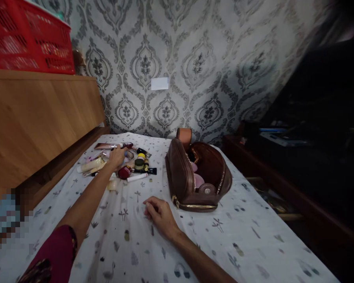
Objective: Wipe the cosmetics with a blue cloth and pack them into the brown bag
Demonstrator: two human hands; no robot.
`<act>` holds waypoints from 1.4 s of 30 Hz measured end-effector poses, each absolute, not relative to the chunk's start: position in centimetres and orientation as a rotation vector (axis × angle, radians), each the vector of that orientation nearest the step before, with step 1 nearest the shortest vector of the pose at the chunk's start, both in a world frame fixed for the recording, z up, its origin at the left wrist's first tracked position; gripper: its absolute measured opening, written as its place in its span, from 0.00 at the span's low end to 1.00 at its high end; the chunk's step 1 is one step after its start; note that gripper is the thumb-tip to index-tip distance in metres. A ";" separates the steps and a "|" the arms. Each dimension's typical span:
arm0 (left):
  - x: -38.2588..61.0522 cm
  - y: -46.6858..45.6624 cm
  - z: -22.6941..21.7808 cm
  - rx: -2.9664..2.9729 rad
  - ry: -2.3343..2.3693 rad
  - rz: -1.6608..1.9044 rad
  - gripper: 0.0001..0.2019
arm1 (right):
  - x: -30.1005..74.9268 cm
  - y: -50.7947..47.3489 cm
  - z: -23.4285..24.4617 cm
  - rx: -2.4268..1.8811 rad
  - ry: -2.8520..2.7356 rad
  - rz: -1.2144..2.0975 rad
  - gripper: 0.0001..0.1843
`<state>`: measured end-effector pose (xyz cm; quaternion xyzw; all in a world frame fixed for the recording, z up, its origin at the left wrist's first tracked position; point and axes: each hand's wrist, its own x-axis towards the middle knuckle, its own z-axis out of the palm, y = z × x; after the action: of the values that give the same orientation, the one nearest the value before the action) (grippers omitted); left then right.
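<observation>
Bag: open, right of the cosmetics; I judge it soft, best held by its rim. Right hand half-curled, empty. Left hand over cosmetics, bent; grip I can't tell. Red jar probably slick, rigid.

1 red basket stands on the wooden cabinet.

I see patterned wallpaper beyond the fingers, wooden furniture to their left, deep shadow to their right.
</observation>
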<state>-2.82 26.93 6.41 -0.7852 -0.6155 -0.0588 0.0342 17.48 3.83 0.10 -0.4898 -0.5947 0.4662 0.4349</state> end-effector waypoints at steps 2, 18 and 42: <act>-3.0 27.5 6.1 -2.391 -1.872 -0.131 0.31 | 17.5 3.9 0.1 -1.219 -1.477 1.168 0.14; -2.6 28.2 6.0 -2.438 -1.650 -0.037 0.28 | 17.6 3.9 0.3 -1.213 -1.519 1.166 0.17; -2.2 17.3 8.0 -2.743 -1.592 -1.241 0.24 | 17.8 3.5 0.0 -1.143 -1.449 0.831 0.17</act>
<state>-2.21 17.32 7.98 -0.7984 -0.4633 -0.3614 -0.1315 17.83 3.48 0.00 -0.4789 -0.6070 0.3483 0.5301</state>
